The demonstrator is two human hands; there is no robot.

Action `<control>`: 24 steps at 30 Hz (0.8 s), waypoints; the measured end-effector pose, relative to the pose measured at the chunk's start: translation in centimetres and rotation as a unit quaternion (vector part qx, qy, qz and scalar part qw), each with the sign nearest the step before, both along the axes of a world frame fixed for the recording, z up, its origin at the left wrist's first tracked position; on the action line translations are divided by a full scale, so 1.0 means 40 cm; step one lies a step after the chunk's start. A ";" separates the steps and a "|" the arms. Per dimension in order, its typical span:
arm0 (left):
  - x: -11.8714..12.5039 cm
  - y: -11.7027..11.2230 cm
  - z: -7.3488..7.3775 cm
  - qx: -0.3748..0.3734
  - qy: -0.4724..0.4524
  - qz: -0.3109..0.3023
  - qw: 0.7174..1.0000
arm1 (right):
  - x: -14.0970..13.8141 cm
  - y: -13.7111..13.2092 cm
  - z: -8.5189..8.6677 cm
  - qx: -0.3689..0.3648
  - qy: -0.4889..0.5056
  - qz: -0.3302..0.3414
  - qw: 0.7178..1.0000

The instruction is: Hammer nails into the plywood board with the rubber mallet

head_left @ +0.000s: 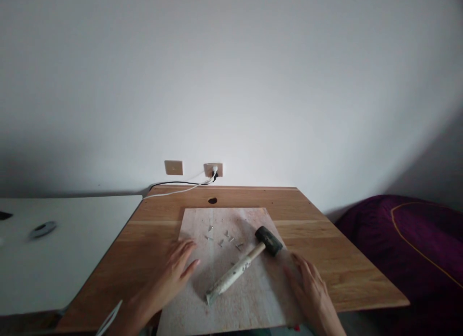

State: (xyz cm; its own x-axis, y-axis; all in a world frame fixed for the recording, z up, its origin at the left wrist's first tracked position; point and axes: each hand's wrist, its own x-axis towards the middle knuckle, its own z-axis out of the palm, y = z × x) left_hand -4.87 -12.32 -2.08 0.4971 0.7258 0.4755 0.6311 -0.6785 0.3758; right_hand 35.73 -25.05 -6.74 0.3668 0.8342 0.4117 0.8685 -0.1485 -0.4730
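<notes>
A pale, worn board (238, 304) lies on the wooden table. Across it rests a mallet (237, 271) with a black head and a whitish, stained handle, its head pointing to the far right. Several small silver screws or nails (221, 243), too small to tell which, are scattered on the board's far half. My left hand (179, 263) is at the board's left edge, fingers apart and holding nothing. At the right edge is my right hand (309, 285), slightly blurred, fingers spread beside the board. Neither hand touches the mallet.
The wooden table (336, 259) stands against a white wall (231, 85). A wall socket (209, 170) has plugs with cables (177, 191) trailing left. On the left is a white table (72, 259) with a grey ring-shaped object (43, 229). A purple beanbag-like item (383, 230) sits on the right.
</notes>
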 end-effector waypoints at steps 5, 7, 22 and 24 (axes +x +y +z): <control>-0.040 -0.104 0.000 0.026 0.078 0.025 0.996 | -0.006 0.009 -0.003 0.009 0.001 0.009 1.000; -0.049 -0.105 0.006 0.026 0.089 0.033 0.995 | -0.021 0.012 0.002 0.023 -0.007 0.031 0.999; -0.290 -0.067 0.024 -0.015 0.139 0.221 0.965 | -0.373 0.109 0.027 0.059 0.020 0.126 0.990; -0.339 -0.061 0.021 -0.018 0.153 0.230 0.961 | -0.424 0.124 0.024 0.060 0.039 0.139 0.988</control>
